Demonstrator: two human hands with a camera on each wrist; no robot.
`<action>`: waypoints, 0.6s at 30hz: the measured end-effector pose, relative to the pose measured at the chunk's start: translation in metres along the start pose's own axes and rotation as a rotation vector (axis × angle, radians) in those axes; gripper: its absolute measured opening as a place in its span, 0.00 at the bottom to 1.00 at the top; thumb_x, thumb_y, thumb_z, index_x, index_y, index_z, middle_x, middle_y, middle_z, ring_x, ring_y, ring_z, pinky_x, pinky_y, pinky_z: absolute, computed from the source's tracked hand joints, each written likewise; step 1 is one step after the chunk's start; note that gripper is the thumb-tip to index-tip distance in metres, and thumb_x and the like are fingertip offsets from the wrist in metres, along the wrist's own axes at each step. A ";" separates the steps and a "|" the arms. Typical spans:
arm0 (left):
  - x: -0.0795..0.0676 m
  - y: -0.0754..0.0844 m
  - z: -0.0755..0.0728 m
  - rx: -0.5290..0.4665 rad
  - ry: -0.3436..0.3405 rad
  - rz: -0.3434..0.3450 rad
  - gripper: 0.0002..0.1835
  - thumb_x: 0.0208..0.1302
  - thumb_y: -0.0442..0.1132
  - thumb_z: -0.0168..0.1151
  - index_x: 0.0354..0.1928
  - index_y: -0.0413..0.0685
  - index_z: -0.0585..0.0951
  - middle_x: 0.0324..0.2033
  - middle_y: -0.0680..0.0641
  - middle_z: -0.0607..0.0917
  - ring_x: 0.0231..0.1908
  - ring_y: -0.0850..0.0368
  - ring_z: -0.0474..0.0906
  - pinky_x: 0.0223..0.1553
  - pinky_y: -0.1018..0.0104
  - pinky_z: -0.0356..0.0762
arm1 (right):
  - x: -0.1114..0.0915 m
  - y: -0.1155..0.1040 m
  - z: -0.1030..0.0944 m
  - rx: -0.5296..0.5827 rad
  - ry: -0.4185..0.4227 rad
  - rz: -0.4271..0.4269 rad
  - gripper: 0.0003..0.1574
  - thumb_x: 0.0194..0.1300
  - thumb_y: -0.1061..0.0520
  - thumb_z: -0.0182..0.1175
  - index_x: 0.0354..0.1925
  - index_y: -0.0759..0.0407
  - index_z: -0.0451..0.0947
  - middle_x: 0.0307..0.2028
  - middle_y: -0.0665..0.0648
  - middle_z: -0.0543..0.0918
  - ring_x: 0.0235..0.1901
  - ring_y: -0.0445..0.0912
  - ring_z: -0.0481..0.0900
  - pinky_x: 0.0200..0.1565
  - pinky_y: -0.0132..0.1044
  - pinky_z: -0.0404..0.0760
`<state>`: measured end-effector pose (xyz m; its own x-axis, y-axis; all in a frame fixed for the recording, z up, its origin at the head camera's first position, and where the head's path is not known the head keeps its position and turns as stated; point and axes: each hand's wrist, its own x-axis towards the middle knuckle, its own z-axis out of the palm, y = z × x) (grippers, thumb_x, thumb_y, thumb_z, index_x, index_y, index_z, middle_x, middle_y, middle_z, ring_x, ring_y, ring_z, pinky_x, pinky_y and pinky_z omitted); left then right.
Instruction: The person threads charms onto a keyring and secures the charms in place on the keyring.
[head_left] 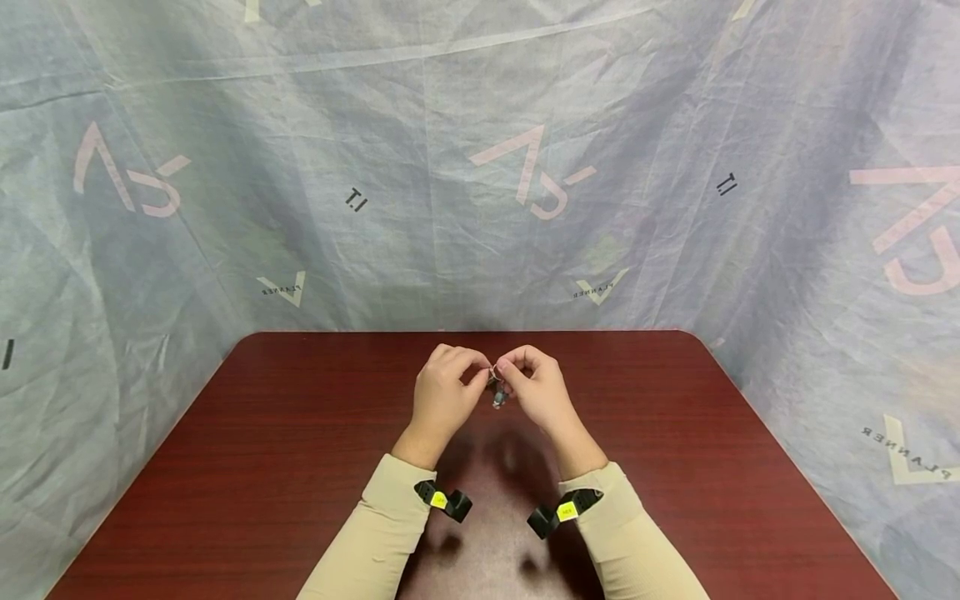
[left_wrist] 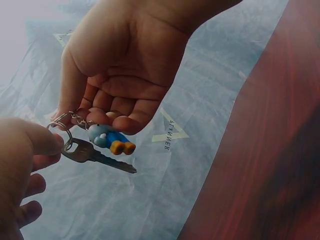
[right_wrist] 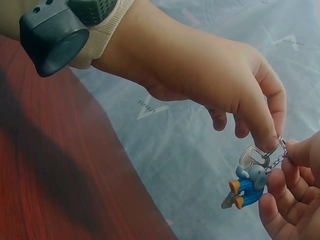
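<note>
Over the far middle of the table, my left hand [head_left: 444,390] and my right hand [head_left: 538,390] meet at a metal key ring [left_wrist: 69,136]. Thumb and finger of each hand pinch the ring from opposite sides. A metal key [left_wrist: 81,152] hangs from it, its head close to the left thumb in the left wrist view. From a short chain [left_wrist: 77,119] dangles a small figurine [right_wrist: 251,185] with a grey animal head, blue clothes and orange feet. It partly covers the key in the right wrist view. The other fingers of both hands are loosely curled.
The dark red wooden table [head_left: 285,467] has rounded far corners. Grey printed fabric [head_left: 465,250] hangs behind it and on both sides. Black wrist cameras [head_left: 459,505] sit on both sleeved wrists.
</note>
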<state>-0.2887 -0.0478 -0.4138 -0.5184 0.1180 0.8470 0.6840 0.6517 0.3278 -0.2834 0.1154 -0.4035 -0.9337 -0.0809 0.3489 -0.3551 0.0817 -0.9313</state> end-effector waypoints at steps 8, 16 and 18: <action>-0.002 -0.003 0.001 -0.091 -0.062 -0.122 0.04 0.58 0.35 0.72 0.31 0.53 0.86 0.27 0.57 0.86 0.35 0.58 0.77 0.30 0.63 0.76 | 0.000 0.000 0.001 -0.005 0.005 0.009 0.06 0.71 0.67 0.61 0.39 0.73 0.78 0.26 0.58 0.78 0.22 0.41 0.75 0.27 0.30 0.78; -0.001 -0.005 0.001 -0.102 -0.092 -0.106 0.05 0.59 0.34 0.72 0.33 0.52 0.85 0.30 0.56 0.85 0.34 0.58 0.77 0.33 0.63 0.77 | 0.000 0.000 0.000 -0.003 0.002 0.006 0.07 0.71 0.66 0.61 0.38 0.73 0.78 0.26 0.60 0.79 0.22 0.42 0.76 0.28 0.34 0.80; -0.001 -0.005 0.001 -0.072 -0.084 -0.047 0.06 0.59 0.33 0.73 0.35 0.51 0.85 0.33 0.54 0.86 0.37 0.56 0.78 0.35 0.61 0.78 | 0.001 0.001 -0.001 -0.001 0.002 0.005 0.07 0.71 0.66 0.61 0.38 0.73 0.79 0.26 0.60 0.79 0.22 0.42 0.76 0.28 0.35 0.81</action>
<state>-0.2923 -0.0505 -0.4167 -0.5899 0.1531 0.7929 0.6913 0.6031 0.3979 -0.2843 0.1161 -0.4036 -0.9356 -0.0784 0.3443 -0.3503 0.0829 -0.9330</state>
